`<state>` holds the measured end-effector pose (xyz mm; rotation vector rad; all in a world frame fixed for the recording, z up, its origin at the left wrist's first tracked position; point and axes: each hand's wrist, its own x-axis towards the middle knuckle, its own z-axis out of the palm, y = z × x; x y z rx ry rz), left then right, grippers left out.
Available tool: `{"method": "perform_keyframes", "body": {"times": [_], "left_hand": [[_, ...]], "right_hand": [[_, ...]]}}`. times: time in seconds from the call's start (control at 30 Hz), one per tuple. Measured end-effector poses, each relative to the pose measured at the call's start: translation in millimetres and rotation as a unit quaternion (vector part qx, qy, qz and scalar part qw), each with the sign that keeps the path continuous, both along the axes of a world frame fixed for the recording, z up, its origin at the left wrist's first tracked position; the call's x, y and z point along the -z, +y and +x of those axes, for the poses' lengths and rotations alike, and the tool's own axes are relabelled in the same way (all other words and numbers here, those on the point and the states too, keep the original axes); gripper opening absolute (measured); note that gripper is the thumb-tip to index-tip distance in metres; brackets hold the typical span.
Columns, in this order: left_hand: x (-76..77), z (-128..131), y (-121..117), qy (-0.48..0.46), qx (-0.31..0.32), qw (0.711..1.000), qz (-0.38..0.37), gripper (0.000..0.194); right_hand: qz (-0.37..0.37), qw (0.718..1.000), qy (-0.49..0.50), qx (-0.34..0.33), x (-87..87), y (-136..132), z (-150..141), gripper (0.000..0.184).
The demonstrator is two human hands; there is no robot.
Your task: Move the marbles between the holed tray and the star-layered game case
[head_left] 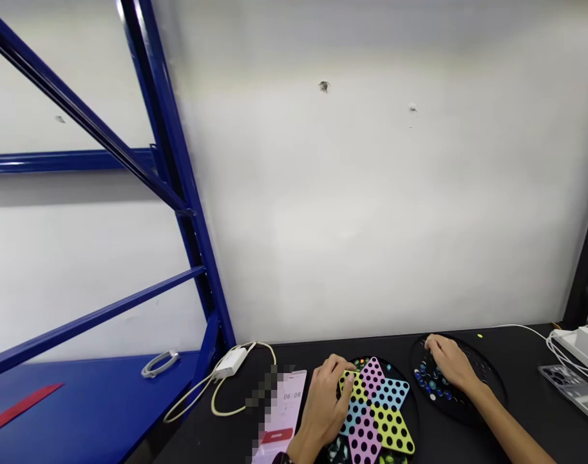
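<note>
On the black bench (525, 399), your left hand (325, 393) lies loosely spread over the left edge of the 6-pointed star board (371, 409), while your right hand (449, 362) curls over the marbles (433, 385) in the round tray (490, 372) beside it (whether it pinches 1, you cannot tell).

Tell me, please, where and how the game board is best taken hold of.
Probably by the right rim of the game board, coming from the right: that round edge is bare, while the left hand covers the upper left. Keep it level, as marbles lie between the star's points.
</note>
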<state>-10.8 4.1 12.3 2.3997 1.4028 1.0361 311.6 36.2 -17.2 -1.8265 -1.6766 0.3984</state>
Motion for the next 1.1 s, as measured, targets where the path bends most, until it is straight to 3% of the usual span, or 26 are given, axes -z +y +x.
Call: {"method": "perform_keyframes", "body": {"times": [0.1, 0.17, 0.3, 0.43, 0.53, 0.8, 0.97, 1.1], "left_hand": [[0.2, 0, 0, 0.002, 0.004, 1.000, -0.014, 0.034], [1.2, -1, 0, 0.002, 0.006, 1.000, -0.019, 0.035], [3.4, -1, 1, 0.001, 0.009, 1.000, -0.020, 0.036], [3.2, -1, 1, 0.001, 0.007, 1.000, -0.018, 0.034], [1.9, -1, 0, 0.004, 0.006, 1.000, -0.019, 0.033], [0.9, -1, -1, 0.007, 0.005, 1.000, -0.022, 0.034], [3.5, -1, 0, 0.007, 0.004, 1.000, -0.014, 0.035], [4.0, 0, 0, 0.008, -0.003, 1.000, -0.007, 0.034]], "right_hand": [[0.021, 0.997, 0.075, 0.004, 0.5, 6, -3, 0.043], [0.037, 0.996, 0.074, -0.031, 0.7, 4, -14, 0.039], [0.040, 0.990, -0.022, -0.136, -0.5, -6, -51, 0.028], [-0.004, 0.984, -0.097, -0.151, -5.2, -9, -75, 0.028], [-0.020, 0.981, -0.103, -0.161, -9.7, -4, -79, 0.028], [0.021, 0.973, -0.070, -0.218, -8.5, 4, -85, 0.017], [0.085, 0.978, 0.069, -0.175, -11.0, 7, -67, 0.025], [0.074, 0.993, 0.025, -0.091, 2.7, 6, -17, 0.031]]}}
